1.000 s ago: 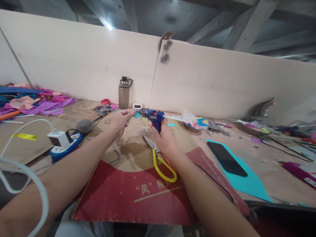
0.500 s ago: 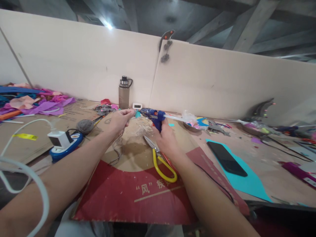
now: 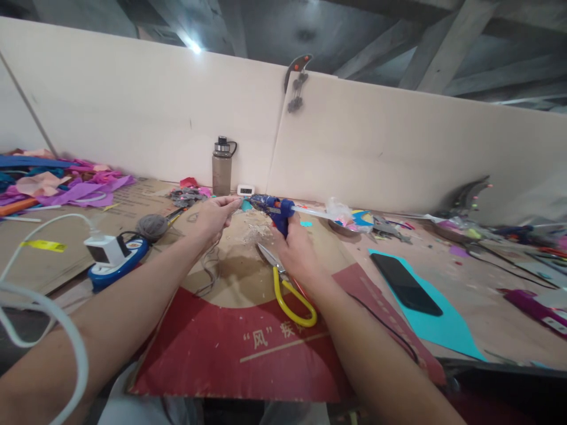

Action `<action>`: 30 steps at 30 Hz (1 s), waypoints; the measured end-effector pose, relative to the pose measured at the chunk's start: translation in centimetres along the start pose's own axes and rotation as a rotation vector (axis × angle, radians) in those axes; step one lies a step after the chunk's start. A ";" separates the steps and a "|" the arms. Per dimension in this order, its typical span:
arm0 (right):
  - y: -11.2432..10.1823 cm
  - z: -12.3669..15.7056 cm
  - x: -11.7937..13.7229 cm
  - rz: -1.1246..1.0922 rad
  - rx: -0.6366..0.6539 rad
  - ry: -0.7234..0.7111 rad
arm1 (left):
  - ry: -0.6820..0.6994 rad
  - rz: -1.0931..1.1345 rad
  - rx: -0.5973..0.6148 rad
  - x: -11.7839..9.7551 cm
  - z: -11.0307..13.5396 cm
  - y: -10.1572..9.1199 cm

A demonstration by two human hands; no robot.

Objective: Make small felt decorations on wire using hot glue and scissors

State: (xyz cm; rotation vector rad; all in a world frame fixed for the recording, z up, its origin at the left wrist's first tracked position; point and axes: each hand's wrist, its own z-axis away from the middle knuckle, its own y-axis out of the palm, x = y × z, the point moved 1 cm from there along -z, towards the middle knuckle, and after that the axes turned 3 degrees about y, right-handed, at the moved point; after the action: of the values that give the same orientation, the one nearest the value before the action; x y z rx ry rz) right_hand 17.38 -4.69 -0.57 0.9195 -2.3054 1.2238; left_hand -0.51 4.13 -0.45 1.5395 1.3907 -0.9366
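Gripping a mottled blue glue gun (image 3: 280, 208) is the right hand (image 3: 296, 245), the left hand (image 3: 217, 218) pinching something indistinct.

The glue gun (image 3: 277, 208), yellow-handled scissors (image 3: 278, 286), yarn ball (image 3: 152, 226) and heaped coloured scraps (image 3: 95, 191) suggest a craft workshop.

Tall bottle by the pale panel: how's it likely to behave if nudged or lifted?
The bottle stands tall and narrow, so a push near its cap would probably tip it; the pale panel behind might stop a backward fall. Its tinted, smooth-looking body suggests stiff plastic, perhaps slightly slippery. Weight is uncertain: I can't make out a fill level.
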 end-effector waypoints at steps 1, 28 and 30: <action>-0.1 0.0 0.0 -0.003 0.000 0.002 | -0.001 0.000 0.002 0.0 0.0 0.0; 0.0 0.1 0.0 -0.003 0.006 0.006 | -0.009 0.005 0.001 -0.6 0.3 0.3; 0.0 0.1 0.0 -0.004 0.010 0.005 | -0.007 0.006 0.014 -0.6 0.3 0.2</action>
State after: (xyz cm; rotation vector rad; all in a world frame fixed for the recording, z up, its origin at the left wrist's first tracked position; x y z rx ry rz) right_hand 17.33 -4.80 -0.65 0.9224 -2.2949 1.2352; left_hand -0.33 3.61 -0.01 1.5489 1.3771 -0.9493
